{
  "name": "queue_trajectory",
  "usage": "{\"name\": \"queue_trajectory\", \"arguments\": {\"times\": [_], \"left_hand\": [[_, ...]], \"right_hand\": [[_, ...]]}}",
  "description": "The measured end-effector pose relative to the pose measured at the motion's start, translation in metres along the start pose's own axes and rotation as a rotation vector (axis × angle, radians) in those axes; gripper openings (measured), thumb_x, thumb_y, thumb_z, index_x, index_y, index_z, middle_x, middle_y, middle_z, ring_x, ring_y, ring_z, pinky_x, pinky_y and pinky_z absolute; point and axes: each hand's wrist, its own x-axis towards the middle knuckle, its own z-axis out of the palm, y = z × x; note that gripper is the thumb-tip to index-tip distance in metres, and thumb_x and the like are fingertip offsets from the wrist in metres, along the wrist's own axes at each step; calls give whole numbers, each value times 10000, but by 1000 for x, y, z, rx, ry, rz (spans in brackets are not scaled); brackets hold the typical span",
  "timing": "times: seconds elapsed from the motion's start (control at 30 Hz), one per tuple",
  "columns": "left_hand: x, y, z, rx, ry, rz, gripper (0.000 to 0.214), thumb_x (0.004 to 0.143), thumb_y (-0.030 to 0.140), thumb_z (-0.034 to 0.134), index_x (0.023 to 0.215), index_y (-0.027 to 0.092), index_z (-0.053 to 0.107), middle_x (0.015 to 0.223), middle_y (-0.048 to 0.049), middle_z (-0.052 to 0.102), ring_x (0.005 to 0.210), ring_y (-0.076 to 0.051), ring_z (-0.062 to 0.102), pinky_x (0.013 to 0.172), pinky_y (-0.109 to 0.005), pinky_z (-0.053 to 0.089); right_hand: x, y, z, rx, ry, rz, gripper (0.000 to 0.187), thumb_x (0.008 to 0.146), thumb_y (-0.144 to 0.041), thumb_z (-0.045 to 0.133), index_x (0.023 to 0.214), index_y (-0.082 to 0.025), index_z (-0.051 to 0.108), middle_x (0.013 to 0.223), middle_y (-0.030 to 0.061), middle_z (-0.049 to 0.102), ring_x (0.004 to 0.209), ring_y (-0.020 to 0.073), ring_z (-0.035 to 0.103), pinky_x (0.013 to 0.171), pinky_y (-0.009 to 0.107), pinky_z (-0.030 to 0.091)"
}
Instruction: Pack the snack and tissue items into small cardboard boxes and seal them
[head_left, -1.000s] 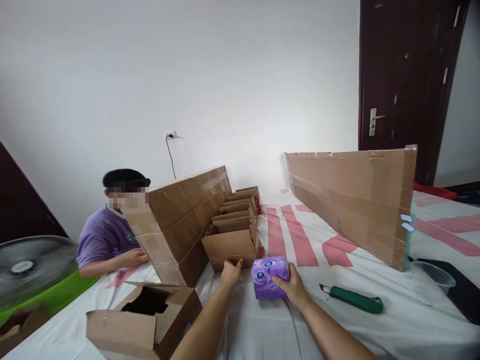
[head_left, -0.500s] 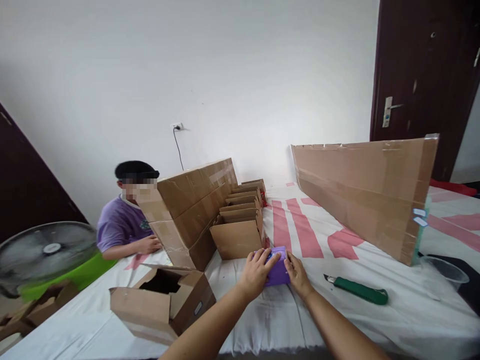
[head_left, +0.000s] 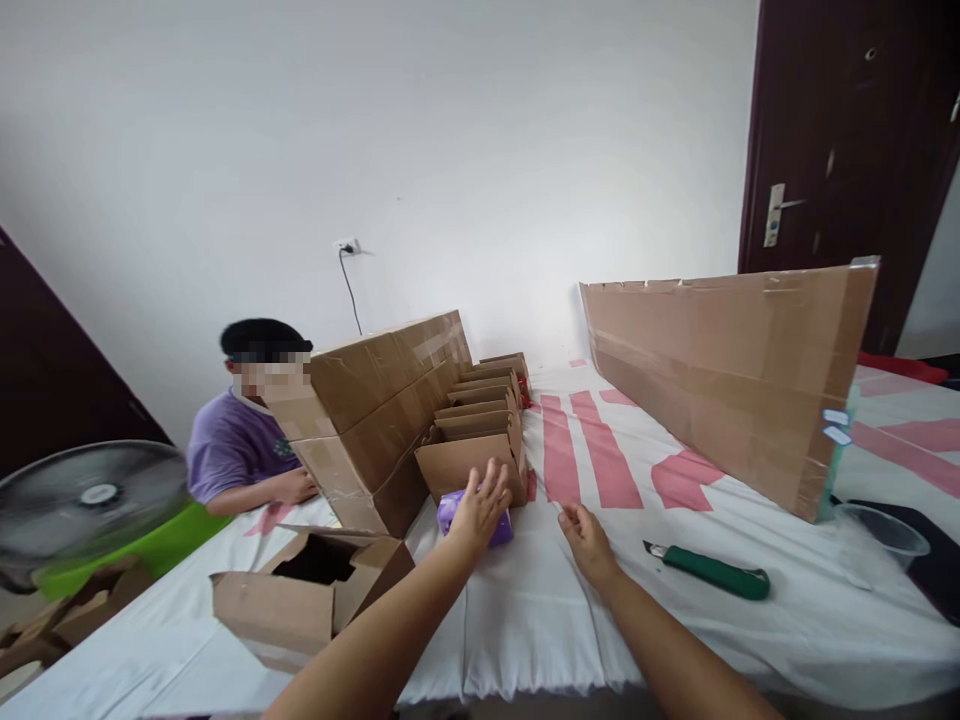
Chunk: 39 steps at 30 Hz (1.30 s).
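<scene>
Left fingers: spread and extended across the pack, not wrapped round it; the left hand point(head_left: 478, 512) hides whether the palm touches.
Right fingers: loosely curled round nothing, the right hand point(head_left: 589, 545) low over the cloth point(head_left: 525, 610), right of the pack.
Pack: purple point(head_left: 501, 531), at the near end of the row, outside every box; it looks laid in place, though the left hand is not clear of it.
Row: boxes point(head_left: 466, 462) just beyond the pack; their lining-up looks done, but whether any are filled cannot be told.
Open box: left of the pack point(head_left: 277, 608), flaps unclosed, inside dark.
Carton: long point(head_left: 382, 400), left of and beyond the pack.
Knife: green point(head_left: 712, 573), right of the pack, blade out, unheld.
Panel: cardboard point(head_left: 727, 380), upright, beyond the pack to its right.
</scene>
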Motion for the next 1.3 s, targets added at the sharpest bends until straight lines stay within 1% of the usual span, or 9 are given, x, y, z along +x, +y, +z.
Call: {"name": "queue_trajectory", "arguments": {"times": [0.07,0.13,0.33,0.5,0.67,0.93,1.03,1.17,1.3], "left_hand": [[12,6,13,8,9,104,528,815,88,458,1261,338,590,1493,19,412,1442,-241,190,1169,-513,100],[21,10,26,12,18,180,534,788,93,489,1230,367,611,1443,49,480,1435,-189,217,1193,-446,79],[26,0,60,31,115,249,491,824,155,476,1255,354,599,1398,-13,532,1399,-242,306,1165,-511,187],[22,-20,84,25,191,229,533,850,140,408,1316,368,534,1402,3,524,1420,-206,269,1149,-490,248],[21,-39,102,35,204,170,567,810,105,414,1307,341,551,1372,-9,553,1418,-205,278,1153,-484,244],[22,-37,105,29,194,79,618,772,44,396,1268,363,582,1415,39,513,1446,-176,201,1196,-481,108],[15,-30,103,-1,194,-10,657,750,20,385,1306,324,555,1443,16,487,1450,-201,192,1193,-502,71],[3,-14,96,-67,193,-152,649,784,35,341,1399,212,449,1513,-66,378,1456,-278,150,1156,-598,89],[-5,13,84,-143,164,-231,628,808,87,375,1425,200,408,1535,-98,325,1444,-338,165,1121,-641,131]], "right_hand": [[0,0,0,-20,-6,-3,433,834,-548,481,991,-172,629,993,119,693,913,263,633,819,378,495],[0,0,-1,-41,-8,-5,392,834,-518,481,964,-176,623,969,113,692,896,259,633,809,372,494],[-2,-4,-2,-83,-1,-23,262,806,-411,506,896,-192,617,916,93,687,863,245,633,784,349,496],[-5,-10,-2,-124,-6,-39,183,770,-325,526,880,-200,600,900,78,670,864,233,625,793,331,490],[-7,-12,-2,-154,-34,-46,153,758,-288,518,868,-202,579,886,73,658,851,223,615,794,327,486],[-7,-13,0,-179,-46,-62,137,730,-237,517,852,-202,569,857,63,648,809,213,606,765,325,483],[-7,-14,-1,-187,-41,-75,131,733,-224,510,850,-205,565,853,59,648,810,205,610,766,316,489],[-6,-15,-3,-191,-43,-84,127,742,-226,498,843,-204,571,838,57,655,790,201,619,755,316,495],[-5,-16,-3,-185,-59,-77,119,744,-251,504,823,-207,581,828,59,665,779,210,622,745,328,496]]}}
